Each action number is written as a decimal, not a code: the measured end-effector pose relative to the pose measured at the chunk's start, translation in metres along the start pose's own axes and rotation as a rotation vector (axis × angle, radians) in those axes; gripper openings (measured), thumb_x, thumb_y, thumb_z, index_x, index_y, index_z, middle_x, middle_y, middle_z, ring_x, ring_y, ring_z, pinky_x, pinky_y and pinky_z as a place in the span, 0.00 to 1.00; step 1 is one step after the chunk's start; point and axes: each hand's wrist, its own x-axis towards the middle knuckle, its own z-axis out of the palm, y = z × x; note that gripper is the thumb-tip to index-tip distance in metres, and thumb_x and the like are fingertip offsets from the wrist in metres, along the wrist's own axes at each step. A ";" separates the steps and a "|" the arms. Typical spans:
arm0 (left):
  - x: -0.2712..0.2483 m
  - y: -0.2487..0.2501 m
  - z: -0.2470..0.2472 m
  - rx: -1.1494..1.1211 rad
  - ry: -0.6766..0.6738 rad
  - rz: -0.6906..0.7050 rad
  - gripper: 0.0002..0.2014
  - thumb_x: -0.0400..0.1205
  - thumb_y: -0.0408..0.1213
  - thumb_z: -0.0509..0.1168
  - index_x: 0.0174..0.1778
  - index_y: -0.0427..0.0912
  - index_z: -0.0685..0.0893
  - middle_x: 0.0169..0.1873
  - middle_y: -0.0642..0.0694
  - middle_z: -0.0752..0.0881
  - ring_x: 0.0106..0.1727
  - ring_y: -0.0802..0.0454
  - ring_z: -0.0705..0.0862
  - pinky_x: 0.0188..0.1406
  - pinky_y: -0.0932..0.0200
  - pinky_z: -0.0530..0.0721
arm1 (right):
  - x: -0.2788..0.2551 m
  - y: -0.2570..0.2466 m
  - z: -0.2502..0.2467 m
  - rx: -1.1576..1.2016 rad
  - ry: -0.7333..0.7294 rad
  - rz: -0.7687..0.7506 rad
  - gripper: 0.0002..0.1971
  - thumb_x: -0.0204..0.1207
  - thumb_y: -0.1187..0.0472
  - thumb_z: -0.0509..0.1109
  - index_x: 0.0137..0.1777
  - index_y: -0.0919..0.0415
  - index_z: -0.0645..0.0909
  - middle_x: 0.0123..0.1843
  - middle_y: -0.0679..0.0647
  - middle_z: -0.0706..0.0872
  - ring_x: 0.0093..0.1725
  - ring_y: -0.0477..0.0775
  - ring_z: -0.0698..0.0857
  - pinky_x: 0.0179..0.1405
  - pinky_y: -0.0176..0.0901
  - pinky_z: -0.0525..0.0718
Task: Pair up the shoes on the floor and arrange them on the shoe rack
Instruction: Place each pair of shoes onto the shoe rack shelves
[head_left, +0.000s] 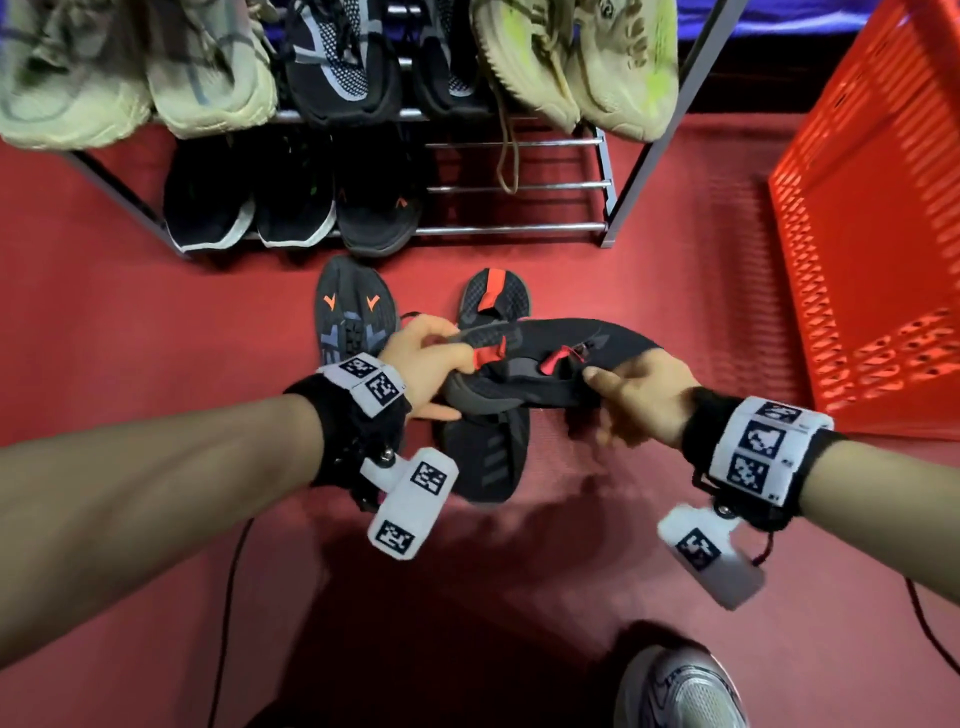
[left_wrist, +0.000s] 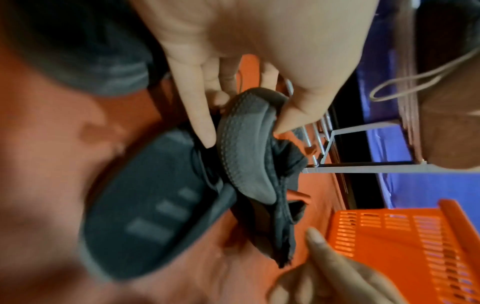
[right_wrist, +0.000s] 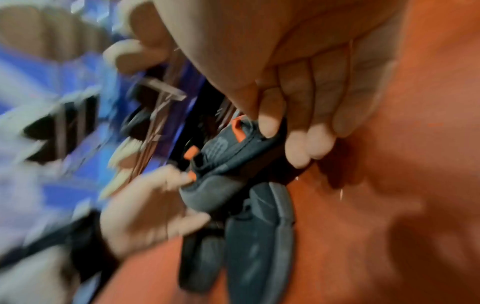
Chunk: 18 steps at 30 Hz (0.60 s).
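Rack's mostly loaded: top shelf full, three dark shoes on the shoe rack (head_left: 519, 228) lower bars. Left grip (head_left: 426, 358) pinches the heel of a soft black knit shoe (head_left: 550, 358), right grip (head_left: 639, 400) holds its toe end. Three more dark mesh shoes wait on the red floor.

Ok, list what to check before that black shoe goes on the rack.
1. Left hand grips one end of the black shoe: ok.
2. Right hand grips the other end: ok.
3. Free bars on the lower shelf, right side: ok.
4. Mate in hand too: not ok; a similar red-tabbed shoe lies on the floor.
5. Dangling lace out of that free space: not ok.
6. Shoe's toe direction: cannot tell.
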 end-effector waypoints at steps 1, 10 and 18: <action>0.002 0.004 -0.004 0.036 0.020 0.033 0.16 0.73 0.28 0.68 0.56 0.48 0.81 0.40 0.48 0.78 0.36 0.53 0.80 0.32 0.48 0.90 | 0.002 -0.002 -0.004 -0.278 0.057 -0.121 0.24 0.84 0.48 0.61 0.31 0.61 0.83 0.30 0.58 0.90 0.31 0.58 0.88 0.34 0.43 0.83; -0.002 0.028 -0.016 0.335 -0.139 0.255 0.18 0.59 0.33 0.66 0.42 0.54 0.89 0.29 0.43 0.83 0.28 0.44 0.83 0.30 0.42 0.87 | 0.029 -0.005 -0.004 -0.442 -0.053 -0.338 0.27 0.72 0.53 0.75 0.71 0.50 0.73 0.63 0.53 0.82 0.61 0.58 0.82 0.58 0.42 0.78; 0.015 0.013 -0.013 0.332 0.094 0.285 0.04 0.74 0.47 0.70 0.42 0.55 0.86 0.38 0.51 0.87 0.44 0.49 0.87 0.45 0.47 0.90 | 0.020 0.017 0.005 -0.513 -0.107 -0.194 0.04 0.80 0.57 0.68 0.46 0.56 0.80 0.43 0.57 0.84 0.46 0.60 0.83 0.45 0.43 0.78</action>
